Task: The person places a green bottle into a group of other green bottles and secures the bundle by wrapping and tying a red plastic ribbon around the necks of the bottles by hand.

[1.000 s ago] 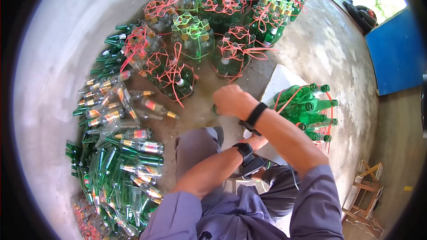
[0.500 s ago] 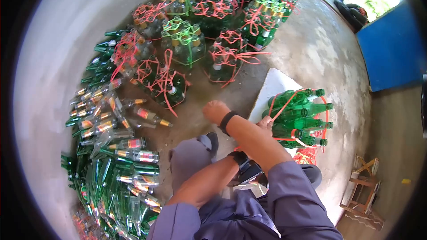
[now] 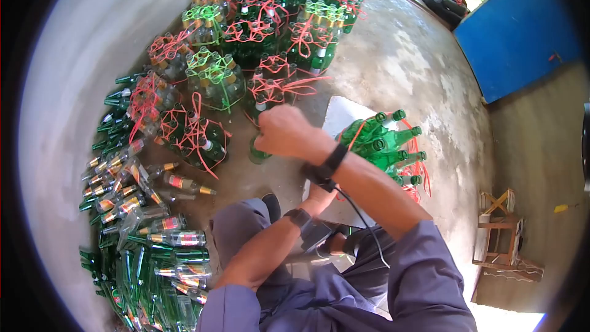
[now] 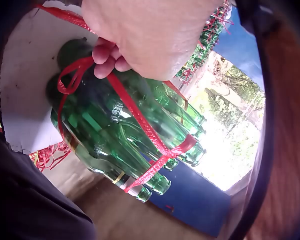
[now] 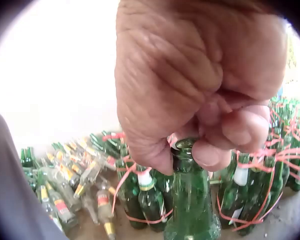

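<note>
A bundle of green glass bottles (image 3: 381, 147) lies tilted on a white board, necks to the right, bound with red plastic strap (image 4: 140, 117). My left hand (image 4: 145, 35) pinches the strap at the bottles' lower ends, fingertips curled; in the head view this left hand (image 3: 321, 197) is partly behind the right forearm. From it the strap runs up and left out of the left wrist view. My right hand (image 3: 286, 132) is curled, farther left, and a bit of red shows between thumb and fingers. Beyond its fingertips stands a single green bottle (image 5: 192, 205).
Many tied bottle bundles (image 3: 209, 80) stand at the back. Loose bottles (image 3: 141, 209) lie heaped along the left wall. The white board (image 3: 344, 110) is on the floor; a wooden frame (image 3: 498, 227) and a blue panel (image 3: 516, 31) are at the right.
The head view has turned, shifting the scene left. My left hand, at the bundle's side half a second ago, is now lower and nearer my knee. The single green bottle shows again beside my right hand.
</note>
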Action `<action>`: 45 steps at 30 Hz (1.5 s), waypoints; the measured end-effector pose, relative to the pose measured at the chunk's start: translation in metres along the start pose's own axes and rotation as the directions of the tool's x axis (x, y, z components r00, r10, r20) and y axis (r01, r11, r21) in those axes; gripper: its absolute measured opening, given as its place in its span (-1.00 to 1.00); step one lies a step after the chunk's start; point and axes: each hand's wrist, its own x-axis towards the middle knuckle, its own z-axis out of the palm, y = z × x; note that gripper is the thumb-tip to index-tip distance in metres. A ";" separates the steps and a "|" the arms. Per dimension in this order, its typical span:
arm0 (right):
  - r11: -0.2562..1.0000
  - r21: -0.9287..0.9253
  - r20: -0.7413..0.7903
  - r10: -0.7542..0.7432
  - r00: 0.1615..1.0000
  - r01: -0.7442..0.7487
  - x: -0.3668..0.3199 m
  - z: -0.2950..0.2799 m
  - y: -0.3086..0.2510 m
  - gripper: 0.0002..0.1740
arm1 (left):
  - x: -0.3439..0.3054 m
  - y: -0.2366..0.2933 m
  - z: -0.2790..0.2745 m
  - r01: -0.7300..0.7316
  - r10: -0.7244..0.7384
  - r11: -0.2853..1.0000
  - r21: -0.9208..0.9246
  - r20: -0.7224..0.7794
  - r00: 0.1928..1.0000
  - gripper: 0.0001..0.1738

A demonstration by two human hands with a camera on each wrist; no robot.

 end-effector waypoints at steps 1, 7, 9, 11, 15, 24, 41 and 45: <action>1.000 0.006 -0.093 -0.006 0.996 0.006 -0.010 -0.015 0.009 -0.75 | 0.017 0.033 -0.031 -0.157 0.106 0.964 -0.216 -0.230 0.967 -0.68; 0.944 0.322 -0.429 0.220 0.876 -0.079 -0.116 -0.142 0.026 -0.74 | 0.031 0.058 -0.048 0.563 -0.500 0.698 -0.443 0.261 0.826 -0.76; 0.932 0.349 -0.512 0.277 0.813 -0.097 -0.151 -0.180 0.027 -0.73 | 0.029 0.052 -0.043 0.537 -0.475 0.689 -0.487 0.256 0.842 -0.78; 0.914 0.313 -0.526 0.392 0.755 -0.257 -0.181 -0.215 0.026 -0.70 | 0.029 0.051 -0.042 0.528 -0.483 0.703 -0.476 0.225 0.846 -0.79; 0.905 0.262 -0.636 0.424 0.645 -0.336 -0.224 -0.246 0.039 -0.67 | 0.031 0.053 -0.044 0.558 -0.500 0.669 -0.490 0.257 0.827 -0.80; 0.774 0.347 -0.568 0.623 0.538 -0.530 -0.266 -0.243 0.077 -0.63 | 0.033 0.061 -0.051 0.571 -0.491 0.649 -0.503 0.297 0.819 -0.79; 0.825 0.139 -0.504 0.536 0.678 -0.548 -0.243 -0.151 0.147 -0.60 | 0.034 0.062 -0.057 0.575 -0.483 0.676 -0.462 0.312 0.818 -0.77; 0.817 0.128 -0.500 0.543 0.674 -0.563 -0.240 -0.148 0.142 -0.59 | 0.034 0.056 -0.053 0.548 -0.468 0.706 -0.448 0.286 0.836 -0.78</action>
